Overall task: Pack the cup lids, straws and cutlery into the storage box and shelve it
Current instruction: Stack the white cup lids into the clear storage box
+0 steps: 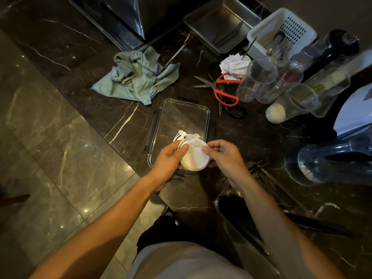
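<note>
A clear rectangular storage box (182, 114) with dark side latches stands open on the dark marble counter. Over its near end, both hands hold a stack of white cup lids (193, 156). My left hand (168, 163) grips the stack's left side with the thumb on top. My right hand (226, 156) pinches the right edge with thumb and forefinger. The box's far half looks bare. Black straws (314, 224) lie on the counter at the lower right, partly in a clear tray (223, 195).
A green cloth (138, 77) lies crumpled behind the box. Red-handled scissors (223, 91), clear cups (259, 79), a white basket (281, 31) with utensils, a steel tray (219, 23) and a blender jug (330, 160) crowd the right side. The counter edge runs diagonally on the left above the floor.
</note>
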